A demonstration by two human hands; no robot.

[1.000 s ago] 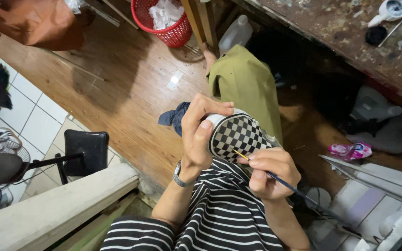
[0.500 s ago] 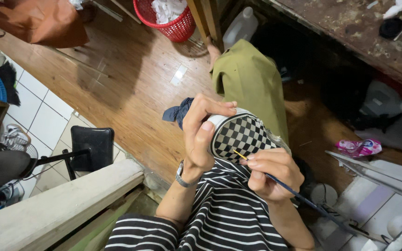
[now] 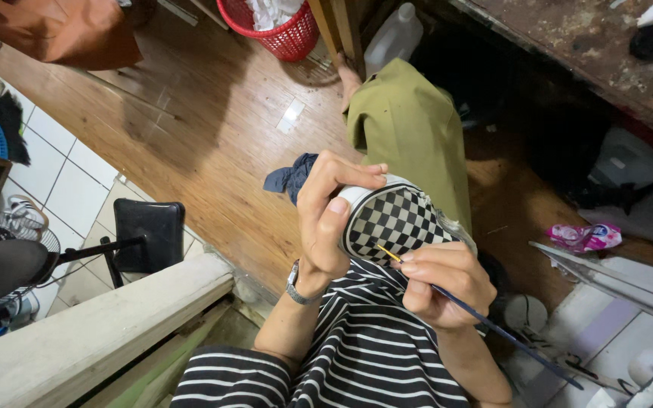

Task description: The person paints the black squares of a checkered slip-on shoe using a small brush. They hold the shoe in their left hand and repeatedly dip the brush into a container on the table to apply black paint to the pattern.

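My left hand [image 3: 328,215] grips the white toe end of a black-and-white checkered shoe [image 3: 393,221], held up in front of my striped shirt. A watch sits on that wrist. My right hand [image 3: 442,282] pinches a thin paintbrush [image 3: 493,327] with a dark blue handle. Its yellowish tip touches the lower edge of the checkered fabric. My leg in olive trousers [image 3: 410,130] stretches out beyond the shoe.
A red basket [image 3: 277,30] with white rubbish stands at the top on the wooden floor [image 3: 190,136]. A dark blue cloth [image 3: 290,176] lies by my knee. A black stool [image 3: 145,234] is at the left, a worn table [image 3: 606,53] at the upper right, a pink packet [image 3: 587,236] at the right.
The view has shifted slightly. Both hands keep their hold, and the brush tip stays at the shoe's lower edge.
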